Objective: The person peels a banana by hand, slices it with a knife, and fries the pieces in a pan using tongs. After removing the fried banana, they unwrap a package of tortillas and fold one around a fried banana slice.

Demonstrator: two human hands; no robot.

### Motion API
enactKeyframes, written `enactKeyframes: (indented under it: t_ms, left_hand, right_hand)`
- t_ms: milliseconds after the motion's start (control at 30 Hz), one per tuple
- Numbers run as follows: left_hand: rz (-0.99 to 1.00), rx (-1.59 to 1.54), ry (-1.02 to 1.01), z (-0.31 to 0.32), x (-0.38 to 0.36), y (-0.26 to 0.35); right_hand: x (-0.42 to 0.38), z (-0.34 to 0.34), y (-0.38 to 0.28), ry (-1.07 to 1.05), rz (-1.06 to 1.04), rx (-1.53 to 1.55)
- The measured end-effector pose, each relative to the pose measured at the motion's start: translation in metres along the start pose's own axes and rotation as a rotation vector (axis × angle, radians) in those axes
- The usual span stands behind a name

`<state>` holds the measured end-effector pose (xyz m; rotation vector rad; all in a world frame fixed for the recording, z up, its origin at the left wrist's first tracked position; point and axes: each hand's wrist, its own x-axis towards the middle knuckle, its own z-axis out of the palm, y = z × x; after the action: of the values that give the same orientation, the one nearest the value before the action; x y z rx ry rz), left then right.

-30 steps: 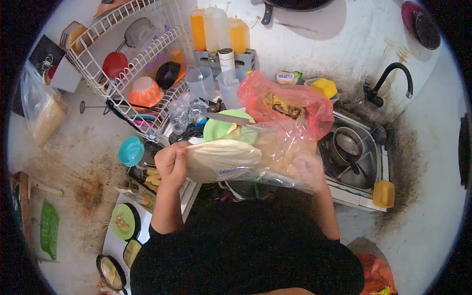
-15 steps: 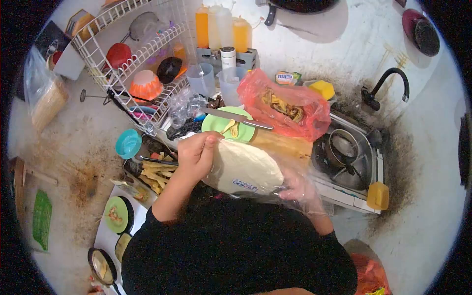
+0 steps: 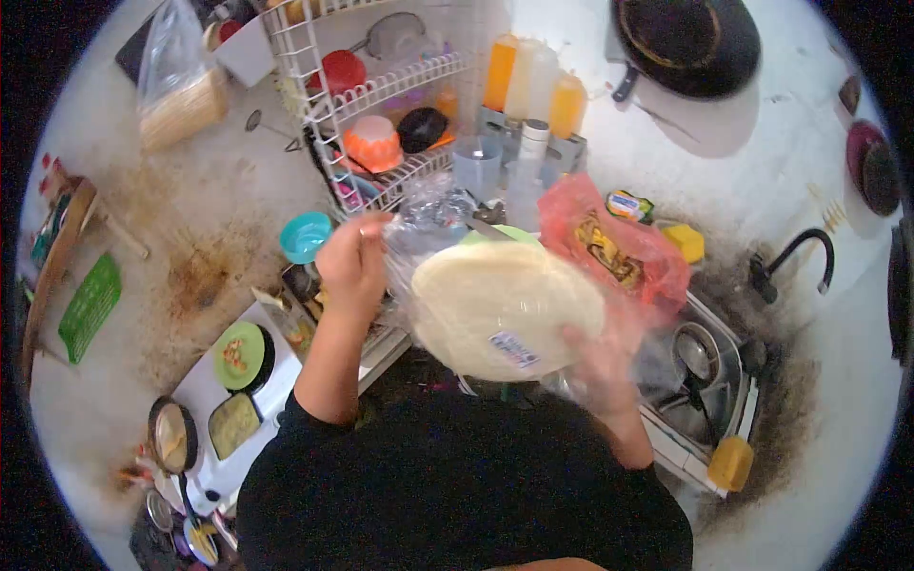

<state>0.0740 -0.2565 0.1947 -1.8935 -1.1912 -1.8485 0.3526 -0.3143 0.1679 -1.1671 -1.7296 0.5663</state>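
A clear plastic bag of round, pale wrapper sheets [image 3: 505,295], with a small printed label low on its front, hangs tilted before my chest. My left hand [image 3: 352,266] is closed in a pinch on the bag's upper left edge, clear film stretching from the fingers. At the lower right side, my right hand [image 3: 605,366] is blurred by motion, but it grips the pack with loose film around it. Behind the pack, a green plate [image 3: 514,234] and a knife [image 3: 487,228] are mostly covered.
A red plastic bag [image 3: 619,247] with browned food lies behind, beside the sink [image 3: 733,352]. To the left are a white stove [image 3: 271,333] with a green plate of chopped food [image 3: 240,354], a pan [image 3: 173,436] and a turquoise bowl [image 3: 305,237]. A wire rack [image 3: 400,81] stands at the back.
The view has shifted, so the surroundings appear further right and the stove shows more. My left hand has moved away from the sheets, pulling the film outward. The pack now covers most of the green plate.
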Motion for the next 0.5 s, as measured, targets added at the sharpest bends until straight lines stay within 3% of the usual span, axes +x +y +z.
enactKeyframes:
  t_ms: [67, 133, 300, 400, 500]
  left_hand:
    - [-0.186, 0.04, 0.01, -0.014, -0.001, -0.02]
    - [-0.163, 0.08, 0.078, -0.019, -0.005, -0.037]
    - [-0.417, -0.009, 0.033, -0.021, -0.016, -0.047]
    - [-0.33, 0.038, 0.026, -0.013, -0.023, -0.05]
    - [-0.438, -0.008, -0.055, -0.001, -0.033, -0.07]
  right_hand:
    - [0.001, 0.007, 0.019, 0.125, -0.056, 0.196]
    - [0.007, 0.009, 0.021, 0.19, 0.184, 0.936]
    - [0.014, -0.007, 0.043, 0.249, 0.075, 1.125]
    - [0.011, -0.016, 0.037, 0.376, 0.043, 1.039]
    - [0.007, -0.024, 0.026, 0.54, 0.136, 0.993]
